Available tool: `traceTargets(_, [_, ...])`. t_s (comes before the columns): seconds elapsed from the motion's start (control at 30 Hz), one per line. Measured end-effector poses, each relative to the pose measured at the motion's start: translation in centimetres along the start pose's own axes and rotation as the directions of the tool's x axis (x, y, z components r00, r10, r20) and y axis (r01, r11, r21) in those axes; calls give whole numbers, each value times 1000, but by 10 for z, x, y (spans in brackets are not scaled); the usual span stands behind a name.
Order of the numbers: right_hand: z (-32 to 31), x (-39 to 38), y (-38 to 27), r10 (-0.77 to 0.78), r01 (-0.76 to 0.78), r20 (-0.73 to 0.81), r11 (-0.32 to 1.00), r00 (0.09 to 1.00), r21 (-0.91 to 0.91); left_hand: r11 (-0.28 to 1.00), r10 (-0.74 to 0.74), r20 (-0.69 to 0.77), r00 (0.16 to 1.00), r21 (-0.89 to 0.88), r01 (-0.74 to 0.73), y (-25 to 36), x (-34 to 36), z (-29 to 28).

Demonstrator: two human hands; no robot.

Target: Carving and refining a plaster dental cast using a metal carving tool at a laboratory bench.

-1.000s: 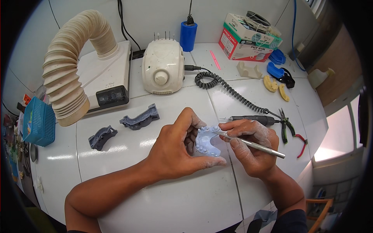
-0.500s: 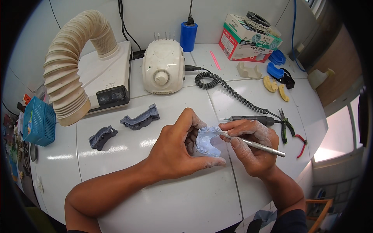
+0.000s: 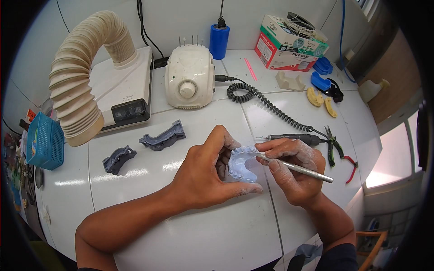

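My left hand [image 3: 208,174] grips a pale blue dental arch model [image 3: 243,168], a horseshoe with tooth shapes, fingertips dusted with white powder. My right hand [image 3: 294,176] is closed around a slim metal-handled hand tool [image 3: 307,173], whose tip meets the model's upper right end, where the fingers partly hide it. Just behind my right hand lies a black rotary handpiece [image 3: 294,139] on a coiled cord. Two dark grey printed pieces, a smaller one [image 3: 119,160] and a longer one [image 3: 162,137], rest to the left of my left hand.
At the back stand an extractor with ribbed hose [image 3: 77,95], a white control unit [image 3: 190,77], a blue cylinder [image 3: 219,41] and stacked boxes [image 3: 285,56]. Blue trays [image 3: 319,81], yellow casts [image 3: 314,97] and pliers [image 3: 333,147] lie right; a blue basket [image 3: 44,142] sits left.
My right hand and the tool have shifted very slightly rightward. My left hand keeps its hold on the model.
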State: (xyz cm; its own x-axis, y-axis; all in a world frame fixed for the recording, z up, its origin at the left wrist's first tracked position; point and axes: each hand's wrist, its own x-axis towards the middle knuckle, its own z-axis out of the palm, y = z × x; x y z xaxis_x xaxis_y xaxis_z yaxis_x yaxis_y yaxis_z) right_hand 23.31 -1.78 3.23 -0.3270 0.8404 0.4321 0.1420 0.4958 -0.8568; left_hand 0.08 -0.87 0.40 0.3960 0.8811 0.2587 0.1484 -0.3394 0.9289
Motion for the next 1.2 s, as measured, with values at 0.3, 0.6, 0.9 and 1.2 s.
traceTargets(0.3, [1,1,1,-9,8,-21,999,1000,-44,1000,-5,6,1000,21,5,1,0,0])
traceTargets(0.6, [1,0,0,22,-23,-20,999,1000,-30,1000,-22,8,1000,19,22,2,0,0])
traceTargets(0.9, [3,0,-2,48,-47,-45,999,998,28,999,-35,27,999,38,34,5,0,-3])
traceTargets(1.2, [-5,0,-2,14,-14,21,1000,1000,-7,998,-50,48,998,40,48,5,1,-2])
